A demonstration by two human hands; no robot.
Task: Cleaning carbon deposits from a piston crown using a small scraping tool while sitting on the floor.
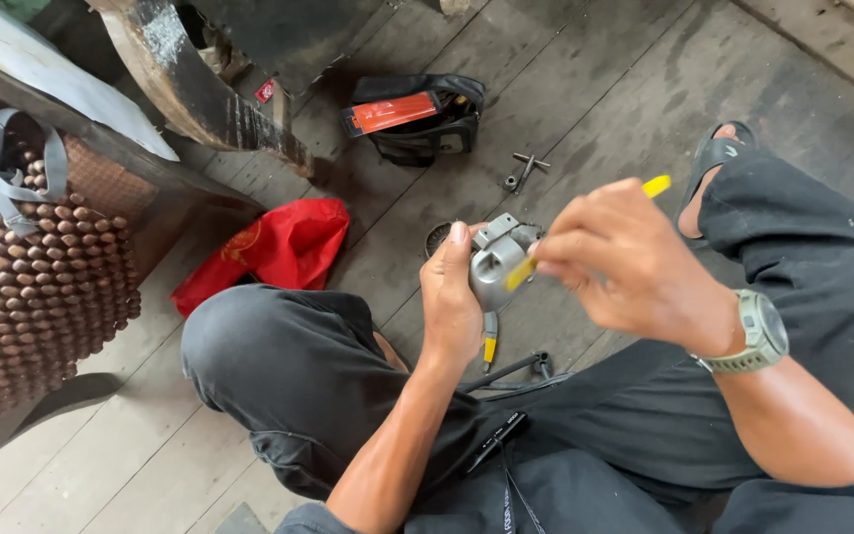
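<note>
Grey metal part [498, 265]: a small cast housing, held up over the person's lap, near the middle of the scene and above the wooden floor [585, 89].
Left hand [450, 297]: wrapped around the left side of the part, thumb laid along its top edge, fingers clamped on it from behind.
Right hand [617, 259]: closed on a yellow-handled tool [656, 185]; the handle end sticks out far-right past the knuckles, and the yellow tip [519, 274] meets the face of the part. This hand is motion-blurred, so the exact finger grip is hard to tell.
Doing it well: in my judgement the left hand should keep the part steady and braced near the knee, while the right works the tip in short, light moves, so it does not skid off the metal toward the left thumb.
Angle: tilting the part's face toward the eyes would probably help, since the right hand partly hides the point of contact.
Nearby on the floor: a second yellow-tipped tool [488, 341] just below the left hand, a small T-shaped wrench [524, 170] farther off, a black pouch [417, 117] beyond it, and a red cloth [274, 249] to the left.
Left edge: a beaded seat cover [37, 297], well apart from the work.
</note>
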